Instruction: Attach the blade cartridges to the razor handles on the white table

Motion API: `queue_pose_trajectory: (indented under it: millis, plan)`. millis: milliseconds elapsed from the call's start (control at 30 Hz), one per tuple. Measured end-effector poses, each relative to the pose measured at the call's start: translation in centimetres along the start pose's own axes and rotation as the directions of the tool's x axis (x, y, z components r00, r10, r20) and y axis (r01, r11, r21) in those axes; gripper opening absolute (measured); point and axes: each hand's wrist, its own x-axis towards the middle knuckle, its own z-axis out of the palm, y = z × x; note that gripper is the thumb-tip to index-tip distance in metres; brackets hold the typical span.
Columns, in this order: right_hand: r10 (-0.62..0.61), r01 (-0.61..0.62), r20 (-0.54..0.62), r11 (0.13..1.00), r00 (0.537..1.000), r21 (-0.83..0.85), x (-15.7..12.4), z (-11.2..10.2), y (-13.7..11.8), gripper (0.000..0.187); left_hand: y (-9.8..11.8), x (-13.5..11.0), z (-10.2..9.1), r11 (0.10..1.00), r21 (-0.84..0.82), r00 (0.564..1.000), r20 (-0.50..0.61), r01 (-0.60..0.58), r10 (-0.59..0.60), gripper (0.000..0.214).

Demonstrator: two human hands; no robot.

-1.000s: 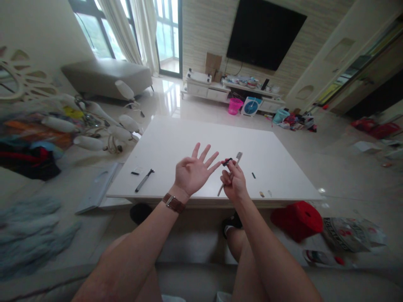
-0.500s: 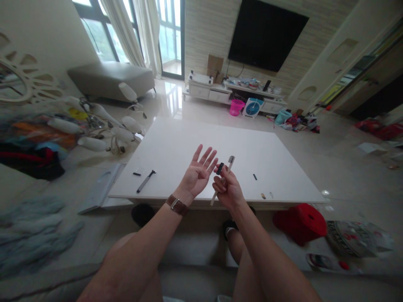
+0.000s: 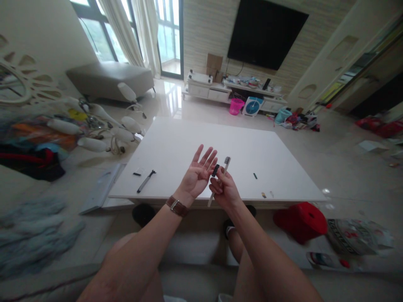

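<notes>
My left hand [image 3: 197,175] is held palm up above the near edge of the white table [image 3: 189,142], fingers stretched out, nothing in it. A brown watch sits on its wrist. Right beside it my right hand [image 3: 224,191] is closed on a slim pale toothbrush [image 3: 225,162], whose bristle head points away from me. The same hand pinches a small black piece [image 3: 215,170] at the fingertips, close to my left fingers.
On the table lie a black pen-like tool [image 3: 145,181], a small black bit [image 3: 136,173] beside it, another black bit [image 3: 255,175] and two tiny pieces [image 3: 266,194] near the front edge. A red stool [image 3: 300,220] stands to the right, a chandelier [image 3: 103,130] lies to the left.
My right hand has moved left with the toothbrush and black piece, closing the gap to my left hand. My left fingers have drawn closer together and the palm has turned more upward.
</notes>
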Motion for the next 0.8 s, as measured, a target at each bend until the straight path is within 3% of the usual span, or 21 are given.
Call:
queue_pose_trajectory:
  millis: [633,700,800]
  plan:
    - [-0.001,0.001,0.0,1.0,1.0,-0.023,-0.06,0.09,-0.19,0.024,-0.17,-0.04,0.08,1.0,0.015,1.0,-0.008,0.025,-0.025,0.088]
    - [-0.001,0.001,0.003,1.0,1.0,-0.02,-0.08,0.09,-0.2,0.024,-0.15,-0.11,0.13,0.999,-0.004,0.999,-0.019,0.034,-0.034,0.077]
    - [-0.004,0.004,0.011,1.0,1.0,-0.01,-0.1,0.11,-0.23,0.023,-0.1,-0.3,0.17,0.997,-0.057,0.997,-0.045,0.052,-0.055,0.031]
